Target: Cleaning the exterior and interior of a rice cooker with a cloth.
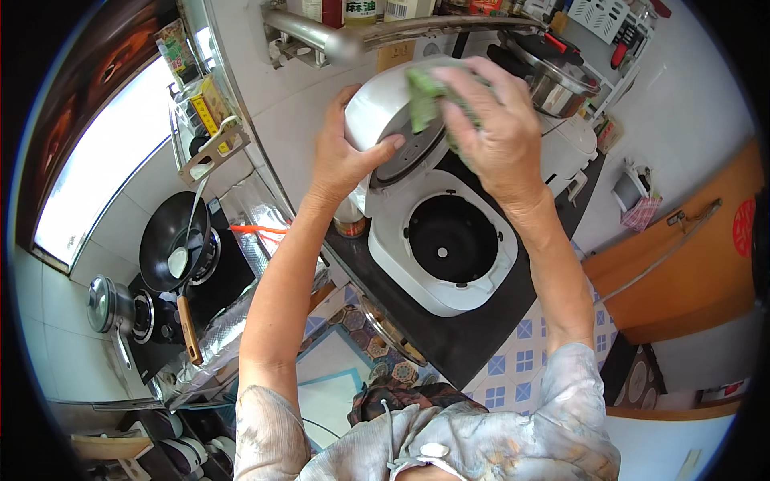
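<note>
A white rice cooker (pixel 391 282) sits on the dark countertop with its lid (pixel 376 102) raised. Its round black cavity (pixel 463 240) has a small pale disc at the bottom centre. My left hand (pixel 352 153) grips the lid's left edge, thumb on the inner side and fingers behind. In my right hand (pixel 496 129) is a green cloth (pixel 424 102), pressed against the lid's rim near the grey inner plate (pixel 412 150). The right hand and cloth look blurred, and they hide the lid's right part.
A metal-railed shelf (pixel 385 33) with bottles hangs above the cooker. Behind it stands a steel pot (pixel 553 90) with a black lid. To the left, a black wok (pixel 165 240) with a ladle and a lidded saucepan (pixel 103 303) rest on the gas stove. A jar (pixel 349 222) stands beside the cooker.
</note>
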The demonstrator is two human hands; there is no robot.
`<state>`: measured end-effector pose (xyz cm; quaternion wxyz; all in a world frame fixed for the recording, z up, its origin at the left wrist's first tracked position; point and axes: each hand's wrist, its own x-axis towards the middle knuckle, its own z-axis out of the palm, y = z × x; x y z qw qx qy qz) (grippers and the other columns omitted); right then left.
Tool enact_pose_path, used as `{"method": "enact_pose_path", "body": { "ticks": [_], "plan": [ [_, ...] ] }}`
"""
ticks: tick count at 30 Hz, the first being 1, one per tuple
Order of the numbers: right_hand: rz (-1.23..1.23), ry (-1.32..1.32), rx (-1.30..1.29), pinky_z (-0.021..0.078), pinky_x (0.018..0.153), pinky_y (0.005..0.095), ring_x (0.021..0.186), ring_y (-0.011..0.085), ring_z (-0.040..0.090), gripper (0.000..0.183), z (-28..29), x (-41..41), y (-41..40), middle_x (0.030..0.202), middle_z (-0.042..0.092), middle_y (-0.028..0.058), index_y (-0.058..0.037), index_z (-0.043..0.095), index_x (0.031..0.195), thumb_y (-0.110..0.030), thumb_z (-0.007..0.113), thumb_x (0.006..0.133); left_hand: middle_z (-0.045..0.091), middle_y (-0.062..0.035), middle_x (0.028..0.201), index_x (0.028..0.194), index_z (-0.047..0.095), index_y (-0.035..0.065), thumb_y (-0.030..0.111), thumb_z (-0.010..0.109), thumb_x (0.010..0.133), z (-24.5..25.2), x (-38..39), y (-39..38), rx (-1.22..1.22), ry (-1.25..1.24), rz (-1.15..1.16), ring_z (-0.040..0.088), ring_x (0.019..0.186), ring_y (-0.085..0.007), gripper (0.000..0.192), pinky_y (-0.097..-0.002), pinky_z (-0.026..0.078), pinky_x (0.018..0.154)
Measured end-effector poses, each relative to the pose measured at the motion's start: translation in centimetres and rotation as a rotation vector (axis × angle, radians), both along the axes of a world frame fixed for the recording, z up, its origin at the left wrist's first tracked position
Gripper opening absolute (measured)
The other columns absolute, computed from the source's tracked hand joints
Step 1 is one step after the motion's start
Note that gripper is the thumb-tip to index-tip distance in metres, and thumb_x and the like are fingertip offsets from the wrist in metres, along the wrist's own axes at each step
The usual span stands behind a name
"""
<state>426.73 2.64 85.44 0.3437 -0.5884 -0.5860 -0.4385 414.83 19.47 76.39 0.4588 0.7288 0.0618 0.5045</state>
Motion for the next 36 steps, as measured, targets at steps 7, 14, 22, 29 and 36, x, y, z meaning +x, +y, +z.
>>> {"method": "enact_pose_path", "body": {
  "ticks": [7,14,22,29,36],
  "plan": [
    [-0.162,-0.075,-0.390,0.0566,0.079,0.0380,0.101,0.0232,0.063,0.027,1.7,-1.4,3.5,0.102,0.068,0.0024,-0.0173,0.077,0.092,-0.042,0.068,0.086,0.065,-0.0079,0.112,0.125,0.055,0.0010,0.018,0.082,0.069,0.9,-0.7,-0.8,-0.144,0.092,-0.053,0.060,0.102,-0.0166,0.065,-0.0316,0.047,0.091],
    [-0.262,0.055,-0.467,0.0563,0.078,0.0448,0.093,0.0325,0.067,0.027,3.5,0.1,5.1,0.096,0.070,0.0089,-0.0172,0.078,0.096,-0.040,0.064,0.089,0.068,-0.0149,0.110,0.126,0.055,-0.0029,0.028,0.089,0.062,0.8,-0.7,-0.2,-0.122,0.093,0.008,0.066,0.098,-0.0218,0.079,-0.0342,0.052,0.089],
    [-0.400,0.290,-0.618,0.0544,0.082,0.0450,0.089,0.0356,0.069,0.026,5.1,3.7,5.2,0.093,0.073,0.0131,-0.0182,0.077,0.100,-0.036,0.062,0.089,0.068,-0.0133,0.107,0.124,0.055,-0.0024,0.029,0.087,0.066,0.0,-0.1,-0.2,-0.066,0.050,0.000,0.064,0.097,-0.0204,0.074,-0.0332,0.050,0.088],
    [-0.059,-0.146,-0.497,0.0549,0.081,0.0455,0.089,0.0330,0.069,0.025,4.0,-1.9,6.2,0.092,0.072,0.0110,-0.0164,0.077,0.097,-0.036,0.065,0.087,0.070,-0.0154,0.107,0.127,0.055,0.0019,0.031,0.086,0.064,-0.1,-0.1,0.2,-0.040,0.025,-0.042,0.068,0.096,-0.0259,0.077,-0.0362,0.052,0.087],
    [-0.204,0.070,-0.567,0.0549,0.081,0.0449,0.089,0.0328,0.068,0.028,4.3,0.0,6.7,0.092,0.072,0.0129,-0.0156,0.076,0.102,-0.037,0.066,0.087,0.069,-0.0166,0.107,0.128,0.054,0.0005,0.030,0.086,0.063,0.4,-0.6,-0.4,-0.037,0.096,0.011,0.068,0.098,-0.0298,0.078,-0.0375,0.052,0.088]
  ]
}}
